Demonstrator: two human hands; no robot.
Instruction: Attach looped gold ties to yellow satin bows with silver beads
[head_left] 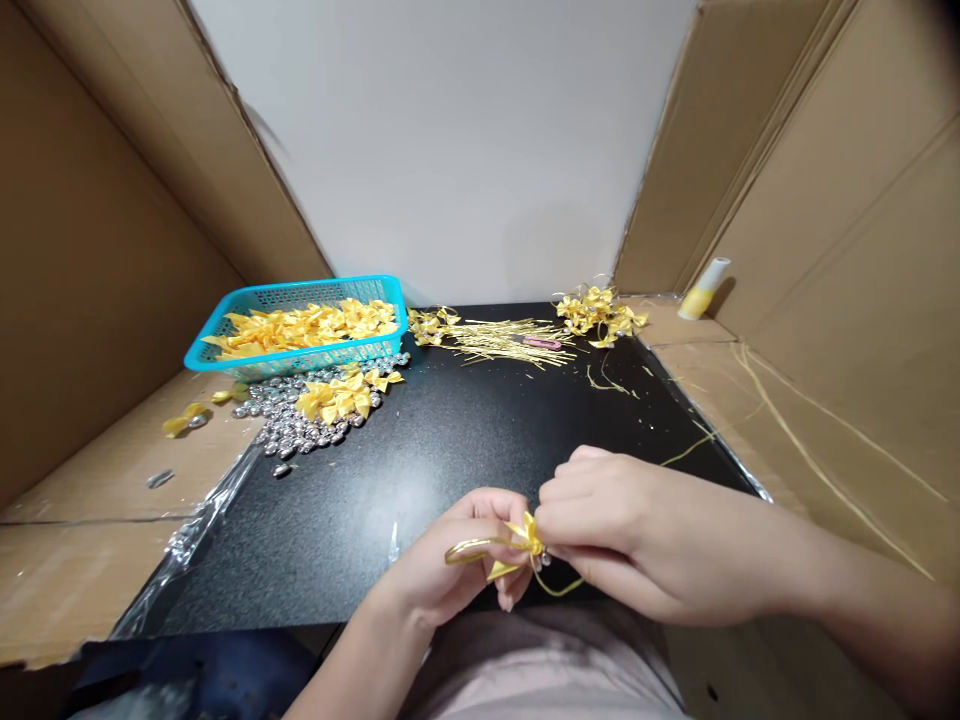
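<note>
A yellow ribbon bow (533, 537) is pinched in the fingers of my left hand (439, 568), close to the table's front edge. From the bow a shiny gold loop (469, 549) sticks out to the left, across my left fingers. Small silver beads or bells (545, 560) hang at the bow's right side. My right hand (626, 525) is closed against that side, its fingertips pressed together at the bow. A thin gold cord (562, 592) curves below, between the hands. What the right fingertips grip is mostly hidden.
A blue basket (300, 357) of yellow bows stands back left, with silver beads (300, 435) and loose bows (341, 397) before it. Gold strips (502, 340), a pink clip (541, 343) and finished-looking bows (600, 312) lie behind. A white-and-yellow tube (703, 290) stands right. Cardboard walls flank the black table (480, 430).
</note>
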